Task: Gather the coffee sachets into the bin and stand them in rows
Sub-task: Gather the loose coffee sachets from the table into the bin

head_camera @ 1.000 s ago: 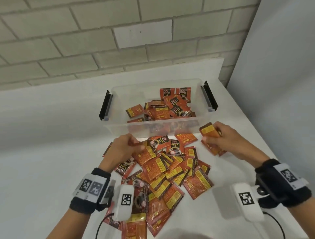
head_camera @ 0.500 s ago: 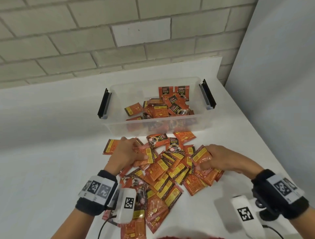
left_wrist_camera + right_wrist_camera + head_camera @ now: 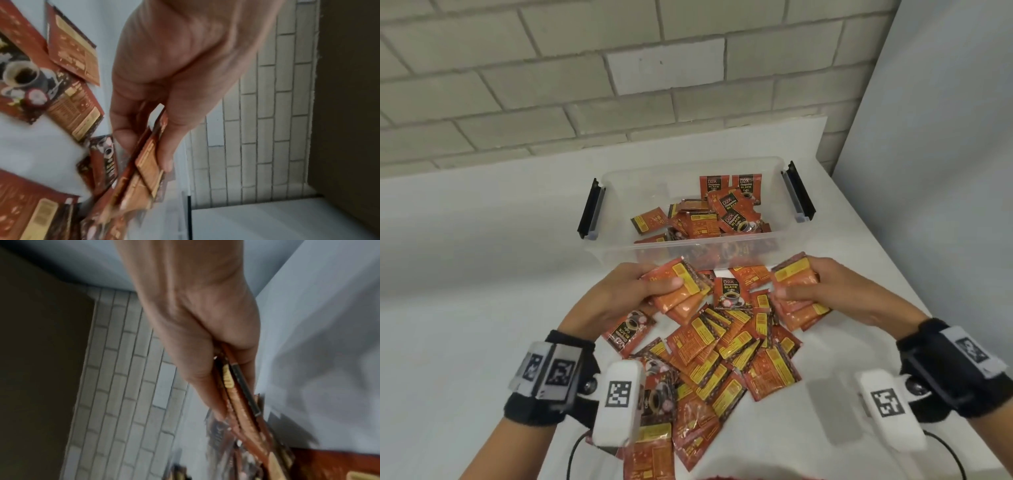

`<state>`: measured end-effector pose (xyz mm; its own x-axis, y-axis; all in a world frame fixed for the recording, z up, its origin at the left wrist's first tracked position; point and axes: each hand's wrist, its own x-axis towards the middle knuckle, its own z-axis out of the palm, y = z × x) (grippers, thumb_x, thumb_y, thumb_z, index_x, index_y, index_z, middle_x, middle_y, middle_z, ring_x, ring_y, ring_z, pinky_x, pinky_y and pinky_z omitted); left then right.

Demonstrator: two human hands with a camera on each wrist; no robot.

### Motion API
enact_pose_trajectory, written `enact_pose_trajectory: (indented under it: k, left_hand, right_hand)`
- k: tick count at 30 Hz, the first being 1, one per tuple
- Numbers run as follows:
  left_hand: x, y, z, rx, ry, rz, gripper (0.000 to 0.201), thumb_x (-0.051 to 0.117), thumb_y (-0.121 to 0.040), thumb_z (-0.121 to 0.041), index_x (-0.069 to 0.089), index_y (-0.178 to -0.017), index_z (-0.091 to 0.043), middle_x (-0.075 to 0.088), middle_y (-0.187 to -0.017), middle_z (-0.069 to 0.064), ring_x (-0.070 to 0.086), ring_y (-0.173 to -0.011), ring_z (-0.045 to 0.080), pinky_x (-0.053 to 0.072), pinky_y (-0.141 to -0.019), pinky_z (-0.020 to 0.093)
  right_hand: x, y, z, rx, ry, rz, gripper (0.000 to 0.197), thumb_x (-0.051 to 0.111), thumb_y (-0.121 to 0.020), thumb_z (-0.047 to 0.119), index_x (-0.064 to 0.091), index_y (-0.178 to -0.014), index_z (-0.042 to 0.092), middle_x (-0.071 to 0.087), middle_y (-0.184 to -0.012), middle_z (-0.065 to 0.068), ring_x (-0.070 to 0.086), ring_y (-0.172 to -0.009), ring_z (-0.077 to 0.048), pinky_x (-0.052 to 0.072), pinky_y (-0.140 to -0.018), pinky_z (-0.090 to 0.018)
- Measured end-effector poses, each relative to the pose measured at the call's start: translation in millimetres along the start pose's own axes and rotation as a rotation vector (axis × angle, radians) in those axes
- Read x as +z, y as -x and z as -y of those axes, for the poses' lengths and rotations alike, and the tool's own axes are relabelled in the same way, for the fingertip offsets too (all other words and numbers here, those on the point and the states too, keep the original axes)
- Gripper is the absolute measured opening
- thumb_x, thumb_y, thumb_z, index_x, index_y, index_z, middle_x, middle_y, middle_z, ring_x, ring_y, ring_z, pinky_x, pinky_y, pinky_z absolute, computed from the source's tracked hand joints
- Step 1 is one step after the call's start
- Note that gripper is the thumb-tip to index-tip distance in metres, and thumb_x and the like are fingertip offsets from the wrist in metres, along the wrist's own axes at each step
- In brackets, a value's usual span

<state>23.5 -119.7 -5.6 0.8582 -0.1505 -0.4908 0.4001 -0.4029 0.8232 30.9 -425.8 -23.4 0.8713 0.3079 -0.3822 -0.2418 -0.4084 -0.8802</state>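
A clear plastic bin (image 3: 780, 240) with black latch handles stands at the far side of the table, with several red-orange coffee sachets (image 3: 722, 214) lying jumbled inside. A heap of loose sachets (image 3: 726, 353) covers the table in front of it. My left hand (image 3: 633, 294) grips a small stack of sachets (image 3: 678, 291) just before the bin's near wall, thumb on top; the same stack (image 3: 144, 167) shows in the left wrist view. My right hand (image 3: 822, 294) grips another stack (image 3: 796, 291), seen edge-on as the right stack (image 3: 236, 395) in the right wrist view.
A brick wall (image 3: 619, 85) rises behind the table. A grey panel (image 3: 935, 171) stands along the right edge. The white tabletop (image 3: 465, 308) stretches bare to the left of the heap. Loose sachets reach the near table edge (image 3: 650, 459).
Both hands have lifted from the heap with stacks of sachets and moved forward toward the bin's near wall. The heap is thinner at its far end.
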Motion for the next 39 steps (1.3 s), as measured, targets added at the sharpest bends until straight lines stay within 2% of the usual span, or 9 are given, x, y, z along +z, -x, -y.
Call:
enact_pose_trajectory:
  k: [6,10,16,18,20,23,27,34,39]
  left_hand:
    - [32.9,-29.0,9.7,0.068,-0.198,-0.087,0.018,0.066,-0.089,-0.031,0.063,-0.103,-0.020,0.072,-0.093,-0.003,0.068,-0.080,0.010,0.052,-0.074,0.025]
    - [36.0,-32.0,15.7,0.084,-0.355,-0.148,0.013,0.063,-0.090,-0.037,0.058,-0.090,-0.025,0.067,-0.080,-0.011,0.062,-0.066,0.002,0.041,-0.056,0.018]
    - [34.7,-41.2,21.1,0.115,-0.448,-0.131,0.016,0.068,-0.085,-0.043,0.064,-0.085,-0.027,0.062,-0.106,0.002,0.059,-0.100,0.022,0.050,-0.086,0.038]
    - [38.4,-41.7,20.5,0.129,-0.519,-0.089,0.028,0.064,-0.086,-0.046,0.065,-0.102,-0.024,0.054,-0.120,0.003,0.054,-0.110,0.025,0.044,-0.098,0.045]
    - [43.8,-39.7,20.1,0.131,-0.545,-0.016,0.042,0.060,-0.089,-0.048,0.059,-0.119,-0.019,0.060,-0.119,0.004,0.066,-0.096,0.020,0.048,-0.092,0.037]
    - [47.8,-39.9,18.7,0.168,-0.599,-0.034,0.032,0.058,-0.091,-0.046,0.057,-0.108,-0.019,0.060,-0.109,0.004,0.066,-0.063,0.006,0.048,-0.073,0.027]
    - [51.5,-41.4,13.7,0.125,-0.620,-0.028,0.038,0.062,-0.089,-0.045,0.060,-0.109,-0.012,0.053,-0.107,-0.002,0.060,-0.087,0.013,0.048,-0.077,0.024]
    - [45.8,-33.8,-1.1,0.133,-0.276,0.013,0.019,0.073,-0.084,-0.024,0.055,-0.085,-0.019,0.066,-0.083,-0.001,0.066,-0.077,0.019,0.052,-0.077,0.038]
    - [15.7,-16.7,-1.1,0.087,-0.028,0.002,0.029,0.069,-0.085,-0.011,0.053,-0.108,-0.017,0.069,-0.093,0.001,0.070,-0.071,0.011,0.052,-0.058,0.021]
  right_hand:
    - [16.5,-23.8,-1.7,-0.128,0.429,0.149,0.046,0.063,-0.093,0.023,0.045,-0.135,0.032,0.067,-0.115,0.009,0.067,-0.091,-0.002,0.051,-0.081,-0.014]
    - [13.3,-20.5,-7.5,-0.100,0.525,0.090,0.029,0.061,-0.094,0.023,0.049,-0.120,0.027,0.065,-0.105,0.009,0.063,-0.080,0.000,0.049,-0.068,-0.011]
    - [10.1,-18.5,-11.9,-0.103,0.511,0.067,0.039,0.067,-0.089,0.028,0.052,-0.125,0.024,0.059,-0.115,0.007,0.062,-0.093,-0.003,0.047,-0.073,-0.009]
    - [14.2,-21.7,-11.4,-0.126,0.524,0.057,0.048,0.067,-0.089,0.029,0.048,-0.133,0.026,0.047,-0.121,0.005,0.057,-0.105,-0.008,0.047,-0.077,-0.009]
    - [18.3,-24.9,-14.0,-0.127,0.539,0.091,0.062,0.067,-0.089,0.027,0.038,-0.144,0.026,0.044,-0.133,0.004,0.053,-0.115,-0.012,0.049,-0.089,-0.019]
    - [19.8,-28.5,-17.2,-0.051,0.559,0.094,0.078,0.067,-0.090,0.028,0.021,-0.153,0.024,0.037,-0.139,-0.001,0.050,-0.120,-0.016,0.052,-0.093,-0.029]
    - [18.1,-31.9,-23.7,0.086,0.676,0.042,0.073,0.068,-0.086,0.040,0.031,-0.143,0.015,0.033,-0.132,-0.009,0.046,-0.121,-0.024,0.048,-0.098,-0.038]
    - [2.4,-30.1,-34.3,0.117,0.481,0.064,0.045,0.071,-0.084,0.040,0.054,-0.117,0.015,0.067,-0.113,-0.004,0.065,-0.097,-0.019,0.053,-0.090,-0.039]
    - [-8.0,-18.1,-13.3,0.055,0.258,0.072,0.038,0.069,-0.085,0.034,0.050,-0.116,0.027,0.067,-0.111,0.003,0.066,-0.097,-0.011,0.055,-0.083,-0.029]
